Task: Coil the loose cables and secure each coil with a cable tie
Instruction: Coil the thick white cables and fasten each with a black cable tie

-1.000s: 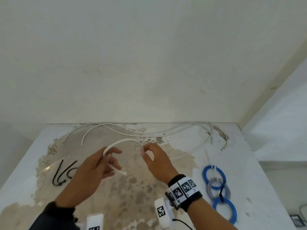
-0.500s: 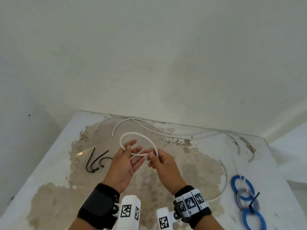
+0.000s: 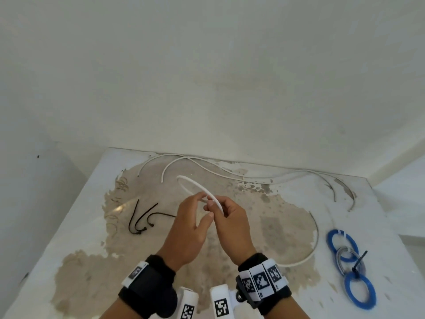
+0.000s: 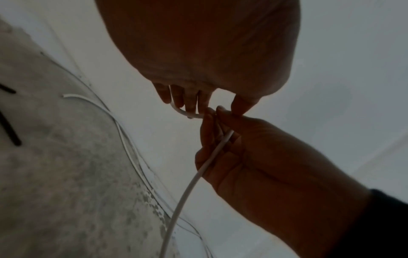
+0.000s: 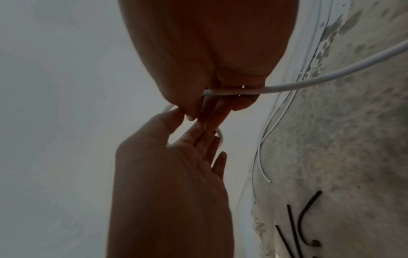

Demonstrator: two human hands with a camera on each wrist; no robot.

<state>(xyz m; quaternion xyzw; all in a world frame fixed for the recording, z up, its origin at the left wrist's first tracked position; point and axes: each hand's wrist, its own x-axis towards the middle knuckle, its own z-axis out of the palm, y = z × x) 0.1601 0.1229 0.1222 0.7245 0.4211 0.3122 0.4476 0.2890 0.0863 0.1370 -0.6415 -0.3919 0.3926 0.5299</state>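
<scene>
A white cable forms a raised loop above the stained table. My left hand pinches the near side of the loop. Just to its right, my right hand grips the same cable where the strands cross. In the left wrist view the cable runs through the right hand's curled fingers and down to the table. In the right wrist view it leaves my fist to the right. Its slack tail curves over the table on the right. Black cable ties lie to the left.
More loose white cables run along the back of the table by the wall. Two blue coils and a grey coil with a black tie lie at the right edge.
My hands have come together in front of me. The left hand went from an open palm under the loop to pinching it, and the loop now tilts away from me.
</scene>
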